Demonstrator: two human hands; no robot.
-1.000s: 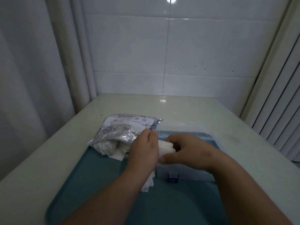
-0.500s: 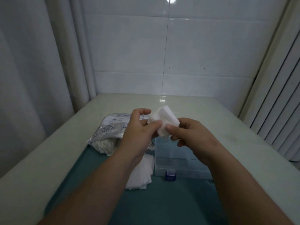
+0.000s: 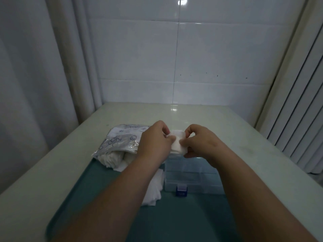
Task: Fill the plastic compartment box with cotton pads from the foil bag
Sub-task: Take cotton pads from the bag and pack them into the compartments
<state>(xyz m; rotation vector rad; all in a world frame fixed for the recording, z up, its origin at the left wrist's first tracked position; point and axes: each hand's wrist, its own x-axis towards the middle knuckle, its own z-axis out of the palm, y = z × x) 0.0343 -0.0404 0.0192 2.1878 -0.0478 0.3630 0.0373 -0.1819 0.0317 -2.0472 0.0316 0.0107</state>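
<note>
Cotton pads (image 3: 178,144) pinched between both hands, left hand (image 3: 154,142), right hand (image 3: 201,143); above plastic compartment box (image 3: 190,177), foil bag (image 3: 122,138) beside

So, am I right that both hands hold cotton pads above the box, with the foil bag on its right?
Not quite: the head view shows the foil bag left of the box. The left hand and right hand do hold the cotton pads above it.

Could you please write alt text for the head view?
The left hand and right hand pinch white cotton pads over a clear compartment box on a teal tray; a foil bag lies to its left.
</note>
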